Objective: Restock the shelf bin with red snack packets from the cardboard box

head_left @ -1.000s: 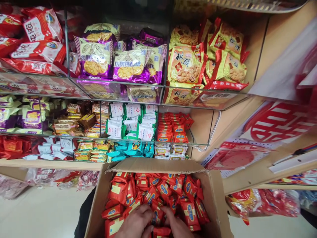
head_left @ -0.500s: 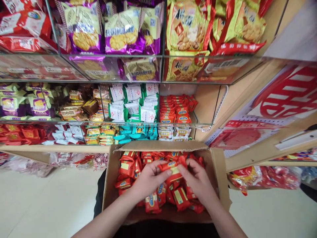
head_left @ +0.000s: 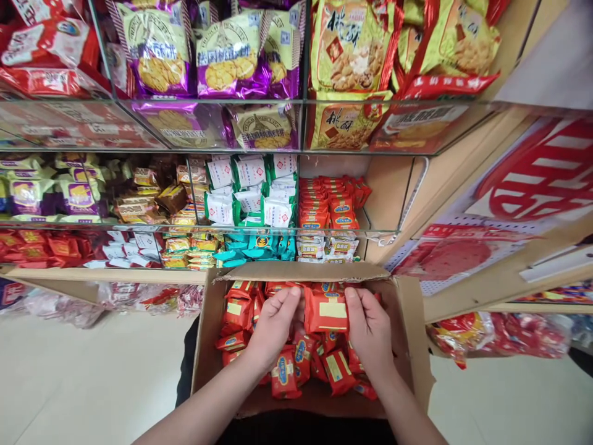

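Over an open cardboard box, a small red snack packet with a pale yellow panel is held up between my two hands. My right hand pinches its right end, the thumb in front. At the packet's left end, my left hand is closed with the thumb against the fingers; the exact grip on the edge is partly hidden. Below and around them lie many similar loose red packets in the box, some face up with a blue oval label, others showing a yellow panel.
Behind the box stands a glass-divided shelf. It holds red packets, white-and-green packets, teal packets and larger purple biscuit bags above. Bagged goods lie low on the right, beside a wooden side panel.
The packet has tilted, and its yellow panel now faces me squarely. My hands have moved slightly apart to its ends, with the left thumb off its front.
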The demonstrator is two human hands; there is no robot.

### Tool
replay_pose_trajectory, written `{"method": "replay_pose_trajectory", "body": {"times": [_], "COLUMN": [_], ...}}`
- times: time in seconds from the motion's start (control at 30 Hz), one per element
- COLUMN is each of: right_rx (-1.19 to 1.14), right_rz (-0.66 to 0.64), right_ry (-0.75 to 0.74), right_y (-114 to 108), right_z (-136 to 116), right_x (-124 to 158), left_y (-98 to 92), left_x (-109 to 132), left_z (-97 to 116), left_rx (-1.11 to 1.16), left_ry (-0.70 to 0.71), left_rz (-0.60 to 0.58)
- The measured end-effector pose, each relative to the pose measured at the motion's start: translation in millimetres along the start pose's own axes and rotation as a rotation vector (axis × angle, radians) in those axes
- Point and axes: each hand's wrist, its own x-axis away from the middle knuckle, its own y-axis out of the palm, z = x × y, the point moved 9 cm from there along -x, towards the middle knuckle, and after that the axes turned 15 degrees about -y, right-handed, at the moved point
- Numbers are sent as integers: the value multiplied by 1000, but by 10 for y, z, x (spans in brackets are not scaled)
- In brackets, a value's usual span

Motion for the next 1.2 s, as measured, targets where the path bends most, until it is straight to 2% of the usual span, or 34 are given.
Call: {"method": "replay_pose_trajectory", "body": {"times": [0.17, 0.33, 0.4, 0.47, 0.53, 0.6, 0.63, 0.7, 0.77, 0.83, 0.93, 0.97, 1.07, 1.13, 1.2], "right_rx": [86, 159, 245, 358, 432, 441, 427, 363, 244, 124, 52, 21, -169, -265, -276], "right_rz": [-4, 9, 35, 48, 19, -48, -96, -209, -286, -242, -74, -69, -230, -285, -253], "right_ry": [-78, -187, -350, -574, -780, -920, -966, -1008, -970, -831, -469, -331, 11, 86, 82], "right_y": [-10, -28, -78, -109, -81, 0, 60, 192, 267, 210, 2, -21, 124, 194, 179], "right_z": [-64, -185, -346, -568, -771, -920, -975, -1048, -1068, -1007, -702, -563, -230, -159, -133], "right_x": [-2, 15, 20, 59, 137, 230, 280, 375, 424, 367, 156, 96, 24, 13, 1], "left_y": [99, 31, 7, 6, 124, 314, 370, 358, 265, 212, 223, 237, 259, 286, 296], "left_x": [-2, -45, -23, 28, 104, 211, 248, 243, 190, 150, 136, 141, 144, 145, 143], "left_z": [-96, -147, -140, -163, -238, -276, -261, -215, -188, -167, -117, -111, -132, -152, -161], "left_rx": [-80, -16, -19, 17, 149, 336, 418, 512, 531, 520, 483, 458, 367, 312, 258], "left_ry": [-52, -72, -68, -120, -265, -427, -473, -492, -473, -451, -405, -399, -408, -414, -392], "left_rz": [-106, -49, -16, -14, -146, -338, -388, -357, -264, -247, -327, -350, -354, -365, -371]}}
